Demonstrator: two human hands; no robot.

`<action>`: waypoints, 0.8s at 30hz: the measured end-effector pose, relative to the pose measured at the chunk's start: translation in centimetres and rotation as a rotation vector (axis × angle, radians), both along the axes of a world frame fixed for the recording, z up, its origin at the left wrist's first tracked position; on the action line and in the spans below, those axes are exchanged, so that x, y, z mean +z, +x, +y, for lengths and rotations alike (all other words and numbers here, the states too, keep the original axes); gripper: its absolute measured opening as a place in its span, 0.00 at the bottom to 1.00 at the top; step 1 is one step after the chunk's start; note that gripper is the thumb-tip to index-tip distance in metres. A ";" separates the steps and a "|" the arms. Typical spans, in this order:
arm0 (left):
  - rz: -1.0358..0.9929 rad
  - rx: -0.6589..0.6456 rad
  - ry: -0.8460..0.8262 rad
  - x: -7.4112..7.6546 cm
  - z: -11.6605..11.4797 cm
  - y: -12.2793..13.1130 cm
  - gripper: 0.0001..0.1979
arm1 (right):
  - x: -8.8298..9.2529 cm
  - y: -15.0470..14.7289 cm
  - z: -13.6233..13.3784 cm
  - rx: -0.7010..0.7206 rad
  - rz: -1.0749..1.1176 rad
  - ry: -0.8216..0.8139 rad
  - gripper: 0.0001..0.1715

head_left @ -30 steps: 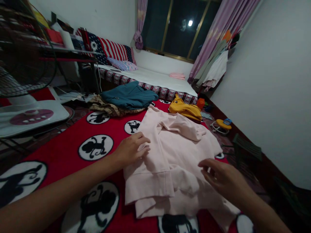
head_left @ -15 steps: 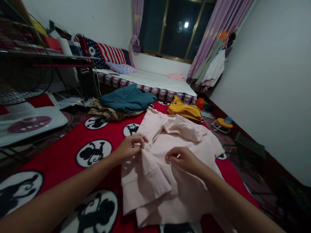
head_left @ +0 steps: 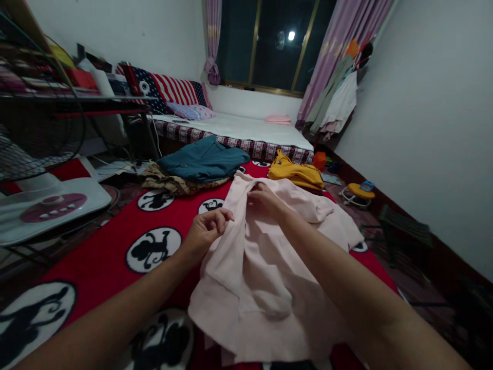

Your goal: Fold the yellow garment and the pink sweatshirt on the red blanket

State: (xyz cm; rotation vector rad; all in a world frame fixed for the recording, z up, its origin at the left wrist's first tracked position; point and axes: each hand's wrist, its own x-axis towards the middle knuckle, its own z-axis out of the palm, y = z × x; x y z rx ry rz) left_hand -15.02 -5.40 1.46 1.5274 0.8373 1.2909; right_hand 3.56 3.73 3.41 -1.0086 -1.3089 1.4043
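Note:
A pale pink sweatshirt (head_left: 265, 288) lies spread and partly folded on a red blanket (head_left: 103, 252) with black-and-white monkey prints. My left hand (head_left: 210, 228) is closed at the garment's left edge, thumb and fingers pinching the cloth. Farther up, my right hand (head_left: 265, 199) reaches across the sweatshirt and grips a fold near its upper part; its fingertips are partly hidden by the fabric. Loose creases run down from between the hands toward the bottom hem.
Behind the sweatshirt lie a teal garment (head_left: 204, 159) on a brown patterned cloth (head_left: 165, 180), and a yellow garment (head_left: 295, 172). A fan (head_left: 38, 123) and a white-and-purple fan base (head_left: 54, 205) stand left. At right are a yellow stool (head_left: 358, 191) and a dark folding stool (head_left: 404, 228).
My right hand has moved away from me, from mid-garment to its upper part. The left side of the sweatshirt has been pulled straighter, and its lower folds have opened out.

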 end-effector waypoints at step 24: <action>0.887 -0.411 0.251 -1.1 -6.0 -6.4 0.33 | 1.3 2.2 -18.6 0.426 -1.250 0.589 0.35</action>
